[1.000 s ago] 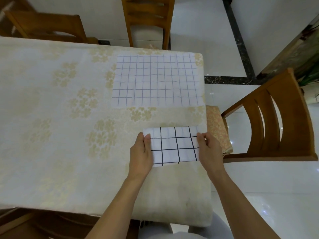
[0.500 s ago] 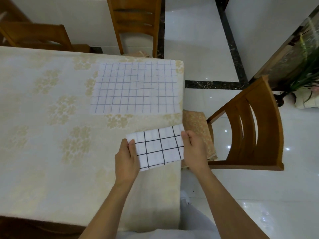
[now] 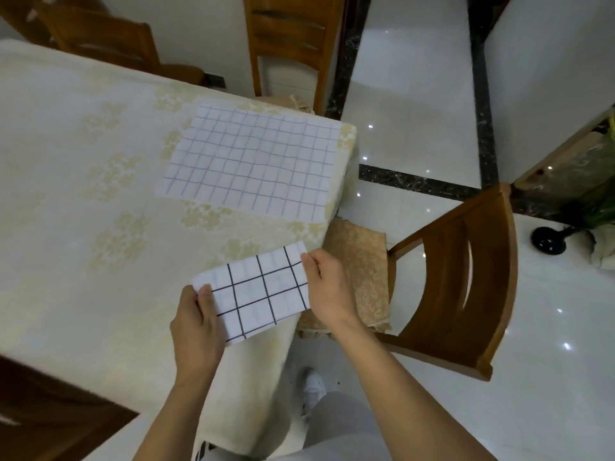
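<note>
A small folded white cloth with a bold black grid (image 3: 259, 291) is held just above the table's near right corner. My left hand (image 3: 198, 322) grips its left end, thumb on top. My right hand (image 3: 327, 292) pinches its right end. A larger white cloth with a fine blue grid (image 3: 253, 161) lies flat farther back on the table, near the right edge.
The table (image 3: 73, 201) wears a cream floral tablecloth. A wooden chair with a patterned cushion (image 3: 466, 281) stands to the right, and two more chairs (image 3: 286, 44) stand at the far side. Glossy white floor lies to the right, with a plant stand (image 3: 549, 241) there.
The small cloth has come up off the table between both hands and tilted. The view has swung so the table sits more to the left and turned.
</note>
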